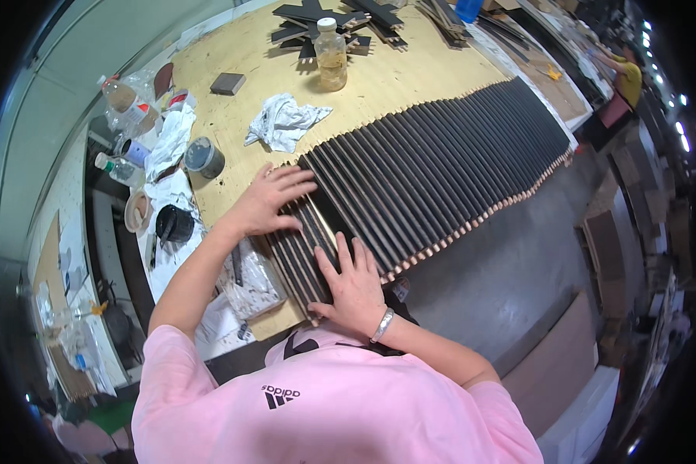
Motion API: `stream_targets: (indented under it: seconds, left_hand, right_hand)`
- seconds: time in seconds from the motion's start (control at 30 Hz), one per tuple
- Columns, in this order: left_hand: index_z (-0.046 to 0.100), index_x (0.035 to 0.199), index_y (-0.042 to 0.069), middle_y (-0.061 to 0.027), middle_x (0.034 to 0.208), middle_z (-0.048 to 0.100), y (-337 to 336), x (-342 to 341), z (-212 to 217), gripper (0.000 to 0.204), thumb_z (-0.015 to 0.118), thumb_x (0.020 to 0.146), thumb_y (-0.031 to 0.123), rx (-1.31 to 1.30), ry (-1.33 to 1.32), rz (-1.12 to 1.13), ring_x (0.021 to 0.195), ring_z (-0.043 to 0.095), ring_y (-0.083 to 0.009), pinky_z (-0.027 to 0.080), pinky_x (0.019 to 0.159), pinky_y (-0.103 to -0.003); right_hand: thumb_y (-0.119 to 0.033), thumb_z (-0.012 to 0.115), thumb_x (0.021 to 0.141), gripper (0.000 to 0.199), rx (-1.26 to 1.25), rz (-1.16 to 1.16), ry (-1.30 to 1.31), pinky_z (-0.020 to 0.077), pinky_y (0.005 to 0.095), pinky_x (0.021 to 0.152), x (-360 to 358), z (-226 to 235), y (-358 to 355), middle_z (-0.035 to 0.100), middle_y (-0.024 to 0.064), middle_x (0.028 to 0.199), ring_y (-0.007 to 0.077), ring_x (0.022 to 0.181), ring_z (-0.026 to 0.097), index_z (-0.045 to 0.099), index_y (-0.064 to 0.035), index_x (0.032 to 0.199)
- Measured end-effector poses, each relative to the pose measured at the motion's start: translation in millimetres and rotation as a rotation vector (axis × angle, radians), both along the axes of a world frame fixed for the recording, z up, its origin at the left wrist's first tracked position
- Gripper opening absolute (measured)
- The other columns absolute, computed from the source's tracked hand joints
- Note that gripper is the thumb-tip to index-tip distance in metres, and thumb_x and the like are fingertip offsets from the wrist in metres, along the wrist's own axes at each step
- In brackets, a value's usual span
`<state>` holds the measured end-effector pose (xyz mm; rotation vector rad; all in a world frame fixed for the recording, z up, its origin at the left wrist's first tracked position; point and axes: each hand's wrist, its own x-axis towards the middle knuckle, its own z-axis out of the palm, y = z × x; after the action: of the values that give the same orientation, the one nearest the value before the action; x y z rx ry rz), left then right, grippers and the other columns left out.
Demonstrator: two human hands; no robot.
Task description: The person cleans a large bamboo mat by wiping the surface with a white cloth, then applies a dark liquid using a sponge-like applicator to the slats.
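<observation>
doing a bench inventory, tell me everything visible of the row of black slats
The row of black slats is many narrow, dark strips with pale, wood-like ends, laid side by side on the yellowish table, running toward the far right. The left hand is spread over its near end; the right hand rests there.

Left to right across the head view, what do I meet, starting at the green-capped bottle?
Green-capped bottle, round tub, left hand, right hand, far end of the row of dark slats, co-worker in a yellow top.
</observation>
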<state>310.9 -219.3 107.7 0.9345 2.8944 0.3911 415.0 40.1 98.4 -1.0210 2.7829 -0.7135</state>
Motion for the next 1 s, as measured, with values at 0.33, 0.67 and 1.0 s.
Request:
stream_targets:
  seconds: [0.33,0.67,1.0]
  left_hand:
    - [0.033,0.154,0.021,-0.012,0.161,0.028,-16.7,1.3,22.8,0.123,0.093,0.048,0.037,-0.277,-0.186,-0.443,0.149,0.027,-0.0311,0.021,0.119,-0.059]
    - [0.037,0.151,0.017,-0.0135,0.159,0.03,-17.2,-0.3,19.3,0.12,0.093,0.047,0.035,-0.246,-0.054,-0.538,0.148,0.028,-0.0302,0.021,0.121,-0.054]
    - [0.043,0.146,0.016,-0.0133,0.148,0.044,-21.9,7.0,9.8,0.112,0.093,0.047,0.03,-0.161,-0.058,-0.517,0.14,0.039,-0.0314,0.027,0.116,-0.055]
  right_hand:
    - [-0.057,0.082,0.064,0.107,0.199,-0.304,-0.065,0.0266,0.061,0.111,49.1,-1.9,-51.8,0.022,0.0325,0.155,0.0528,0.138,0.031,0.037,-0.013,0.151]
    - [-0.042,0.08,0.064,0.093,0.176,-0.406,0.044,0.0289,0.0613,0.108,55.6,-17.5,-62.8,0.027,0.0302,0.154,0.0512,0.134,0.032,0.043,-0.0155,0.145]
    - [-0.033,0.081,0.061,0.085,-0.032,-0.365,0.069,0.0312,0.0561,0.106,59.9,-24.5,-52.4,0.034,0.0295,0.148,0.0464,0.127,0.039,0.052,-0.0149,0.14]
